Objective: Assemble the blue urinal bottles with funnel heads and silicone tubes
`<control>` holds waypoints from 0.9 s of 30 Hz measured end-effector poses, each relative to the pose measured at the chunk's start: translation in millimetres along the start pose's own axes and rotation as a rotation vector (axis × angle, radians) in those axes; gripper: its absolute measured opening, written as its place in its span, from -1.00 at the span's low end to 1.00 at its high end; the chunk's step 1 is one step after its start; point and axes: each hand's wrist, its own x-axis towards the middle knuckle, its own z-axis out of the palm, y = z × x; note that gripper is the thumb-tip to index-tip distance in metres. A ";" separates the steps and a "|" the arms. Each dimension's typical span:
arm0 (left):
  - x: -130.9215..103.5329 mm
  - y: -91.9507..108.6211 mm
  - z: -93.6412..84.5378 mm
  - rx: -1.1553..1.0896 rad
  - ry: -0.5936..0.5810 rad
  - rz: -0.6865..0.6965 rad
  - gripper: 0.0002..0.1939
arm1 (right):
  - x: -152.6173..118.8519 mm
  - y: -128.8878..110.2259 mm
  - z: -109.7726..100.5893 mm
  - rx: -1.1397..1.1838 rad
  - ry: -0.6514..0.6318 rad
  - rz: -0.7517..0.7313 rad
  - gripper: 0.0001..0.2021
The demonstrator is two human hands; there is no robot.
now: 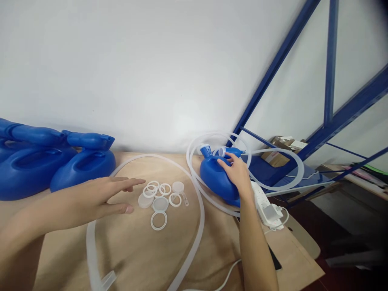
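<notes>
My left hand [113, 197] reaches over the table from the left with its fingers stretched and holds nothing. Just beyond its fingertips lie several white plastic rings [159, 221] and round translucent caps [160, 205], with a small clear strap [185, 199] beside them. On the right, my right hand [236, 169] grips a blue plastic bottle [214, 178] by its upper handle area. The bottle stands on the table with its spout pointing up and back. Some of my right fingertips are hidden behind the handle.
Blue bottles [86, 167] stand along the left back. Translucent tubing [200, 218] loops across the table [136, 258] and behind the held bottle. A white power strip [266, 210] with a plugged-in adapter lies at the right. Blue rack posts [279, 56] rise behind it, near a cardboard box [274, 157].
</notes>
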 end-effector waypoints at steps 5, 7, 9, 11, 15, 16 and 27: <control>22.9 20.5 20.2 0.047 -0.004 0.166 -0.47 | -24.3 -13.9 -52.9 -0.064 -0.010 0.045 -0.40; 34.1 33.5 28.3 0.085 0.039 0.241 -0.52 | -35.4 -14.7 -75.2 -0.010 0.001 0.023 -0.38; 48.2 50.9 34.6 0.132 0.144 0.322 -0.54 | -48.4 -16.4 -94.4 0.023 0.002 -0.001 -0.37; 65.3 70.8 39.2 0.184 0.304 0.382 -0.53 | -62.8 -21.9 -107.6 0.007 -0.014 -0.036 -0.37; 104.5 104.4 46.7 0.329 0.536 0.522 -0.51 | -87.9 -42.5 -111.1 -0.102 -0.095 -0.202 -0.39; 114.3 108.9 49.5 0.373 0.557 0.572 -0.51 | -91.8 -47.8 -108.3 -0.133 -0.119 -0.260 -0.41; 194.5 86.1 90.6 0.227 0.327 0.560 -0.82 | -87.4 -68.3 -87.7 -0.162 -0.287 -0.417 -0.48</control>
